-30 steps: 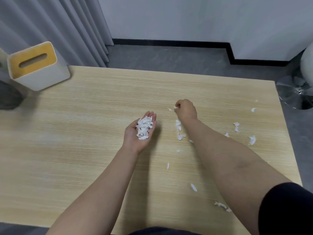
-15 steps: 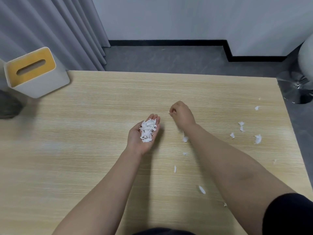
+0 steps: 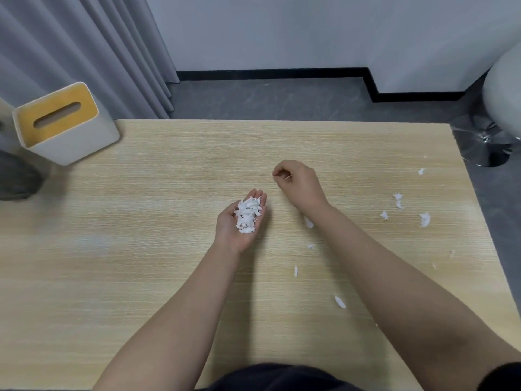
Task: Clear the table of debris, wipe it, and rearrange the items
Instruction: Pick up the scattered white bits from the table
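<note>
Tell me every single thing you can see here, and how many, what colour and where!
table: one, light wood, fills the middle of the view.
paper bits: several loose, white, scattered on the table's right side.
pile of paper bits: one, white, in the left palm.
tissue box: one, white with a yellow slotted top, far left corner of the table.
dark thing: one, dark grey, left edge, too blurred to name.
curtain: one, grey, back left.
stool: one, white seat on a shiny metal base, on the floor at right.
left hand: palm up, cupping the pile.
right hand: fingers curled, above the table; a held bit cannot be made out.
</note>
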Motion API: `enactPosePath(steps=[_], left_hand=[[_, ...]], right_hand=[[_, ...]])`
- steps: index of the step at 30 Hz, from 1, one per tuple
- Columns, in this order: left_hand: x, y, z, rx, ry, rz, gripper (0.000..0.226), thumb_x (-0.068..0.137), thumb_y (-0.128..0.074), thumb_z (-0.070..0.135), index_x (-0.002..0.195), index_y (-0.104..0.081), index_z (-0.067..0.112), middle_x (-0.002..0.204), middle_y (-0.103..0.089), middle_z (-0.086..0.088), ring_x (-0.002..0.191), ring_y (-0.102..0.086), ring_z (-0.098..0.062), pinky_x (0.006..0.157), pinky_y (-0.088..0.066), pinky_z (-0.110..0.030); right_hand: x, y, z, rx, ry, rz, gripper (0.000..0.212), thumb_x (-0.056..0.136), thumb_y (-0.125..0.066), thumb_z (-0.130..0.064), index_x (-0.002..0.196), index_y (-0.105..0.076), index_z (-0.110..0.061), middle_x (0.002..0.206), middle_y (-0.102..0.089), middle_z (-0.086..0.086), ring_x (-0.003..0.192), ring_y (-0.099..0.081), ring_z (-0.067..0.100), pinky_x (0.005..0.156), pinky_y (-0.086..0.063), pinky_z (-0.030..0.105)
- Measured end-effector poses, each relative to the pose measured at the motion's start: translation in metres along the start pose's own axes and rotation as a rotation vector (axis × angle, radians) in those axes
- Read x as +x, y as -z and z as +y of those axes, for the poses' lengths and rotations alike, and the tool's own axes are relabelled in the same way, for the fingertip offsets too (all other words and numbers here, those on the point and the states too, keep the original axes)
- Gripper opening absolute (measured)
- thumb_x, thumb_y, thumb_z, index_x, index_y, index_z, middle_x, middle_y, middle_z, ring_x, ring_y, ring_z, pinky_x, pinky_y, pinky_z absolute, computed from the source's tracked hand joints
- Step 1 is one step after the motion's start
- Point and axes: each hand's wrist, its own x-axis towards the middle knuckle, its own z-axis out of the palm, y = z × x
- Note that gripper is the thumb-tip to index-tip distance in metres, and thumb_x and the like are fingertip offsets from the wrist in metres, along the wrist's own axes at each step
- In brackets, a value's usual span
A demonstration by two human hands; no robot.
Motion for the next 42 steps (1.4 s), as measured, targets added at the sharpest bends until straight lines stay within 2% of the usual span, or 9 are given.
enactPosePath(steps=[3, 6, 13, 17, 20, 25, 31, 37, 42], left_hand=[[-0.006, -0.002, -0.011, -0.014, 0.001, -0.004, 0.039, 0.095, -0.039, 0.011, 0.083, -0.070, -0.010, 0.094, -0.069, -0.017, 0.086, -0.067, -0.030, 0.082, -0.055, -0.039], [-0.016, -0.009, -0.022, 0.021, -0.006, -0.013, 0.044, 0.090, -0.040, 0.007, 0.058, -0.068, -0.005, 0.068, -0.067, -0.011, 0.060, -0.068, -0.021, 0.053, -0.057, -0.030], [-0.034, -0.019, -0.035, 0.077, -0.024, -0.036, 0.036, 0.078, -0.040, -0.001, 0.047, -0.059, 0.001, 0.048, -0.056, -0.005, 0.042, -0.060, -0.013, 0.042, -0.049, -0.017], [-0.040, -0.016, -0.038, 0.073, -0.002, -0.055, 0.012, 0.072, -0.049, 0.002, 0.067, -0.060, -0.001, 0.059, -0.062, -0.009, 0.052, -0.064, -0.017, 0.052, -0.052, -0.020], [-0.040, -0.012, -0.037, 0.074, -0.004, -0.057, 0.023, 0.086, -0.043, 0.005, 0.073, -0.060, -0.002, 0.066, -0.065, -0.013, 0.057, -0.066, -0.021, 0.055, -0.055, -0.022], [-0.037, -0.008, -0.037, 0.073, 0.014, -0.092, 0.041, 0.096, -0.036, 0.013, 0.085, -0.069, -0.009, 0.093, -0.068, -0.017, 0.092, -0.063, -0.026, 0.093, -0.047, -0.033], [-0.029, 0.002, -0.035, 0.145, 0.031, -0.099, 0.036, 0.097, -0.033, 0.015, 0.109, -0.062, -0.002, 0.111, -0.066, -0.014, 0.099, -0.065, -0.028, 0.085, -0.051, -0.038], [-0.026, 0.004, -0.040, 0.096, 0.058, -0.095, 0.037, 0.096, -0.034, 0.014, 0.105, -0.063, -0.007, 0.114, -0.063, -0.017, 0.101, -0.062, -0.032, 0.081, -0.053, -0.043], [-0.021, 0.003, -0.041, 0.103, 0.056, -0.064, 0.038, 0.096, -0.034, 0.015, 0.104, -0.064, -0.007, 0.111, -0.065, -0.017, 0.092, -0.066, -0.033, 0.082, -0.052, -0.042]], right_hand=[[-0.025, 0.008, -0.035, 0.098, 0.091, -0.118, 0.009, 0.084, -0.061, -0.003, 0.086, -0.067, -0.009, 0.083, -0.062, -0.003, 0.077, -0.057, 0.008, 0.074, -0.046, 0.017], [-0.045, 0.011, -0.056, 0.026, 0.187, -0.231, 0.010, 0.083, -0.059, -0.003, 0.087, -0.066, -0.009, 0.089, -0.064, 0.001, 0.081, -0.057, 0.011, 0.076, -0.044, 0.019], [-0.070, 0.017, -0.069, -0.241, 0.272, -0.393, 0.015, 0.088, -0.058, -0.011, 0.098, -0.069, -0.009, 0.097, -0.066, 0.003, 0.097, -0.054, 0.016, 0.081, -0.042, 0.031], [-0.076, 0.025, -0.067, -0.227, 0.295, -0.372, 0.019, 0.089, -0.060, -0.018, 0.103, -0.071, -0.016, 0.098, -0.067, 0.000, 0.096, -0.050, 0.013, 0.080, -0.039, 0.027], [-0.076, 0.030, -0.061, -0.201, 0.283, -0.346, 0.019, 0.088, -0.060, -0.013, 0.103, -0.071, -0.015, 0.100, -0.067, -0.002, 0.090, -0.047, 0.008, 0.079, -0.037, 0.023], [-0.073, 0.050, -0.043, -0.097, 0.169, -0.157, 0.013, 0.088, -0.061, -0.013, 0.096, -0.071, -0.012, 0.095, -0.067, -0.002, 0.081, -0.051, 0.006, 0.074, -0.037, 0.017], [-0.066, 0.064, 0.010, -0.096, -0.130, 0.099, 0.013, 0.090, -0.059, -0.013, 0.097, -0.071, -0.013, 0.098, -0.067, -0.003, 0.081, -0.054, 0.006, 0.075, -0.039, 0.017], [-0.061, 0.052, 0.046, -0.158, -0.257, 0.044, 0.015, 0.090, -0.057, -0.009, 0.099, -0.069, -0.010, 0.100, -0.068, 0.003, 0.083, -0.056, 0.011, 0.073, -0.040, 0.023], [-0.051, 0.034, 0.066, -0.230, -0.294, -0.092, 0.030, 0.089, -0.056, -0.008, 0.118, -0.062, -0.012, 0.116, -0.059, 0.005, 0.103, -0.056, 0.019, 0.076, -0.038, 0.026]])
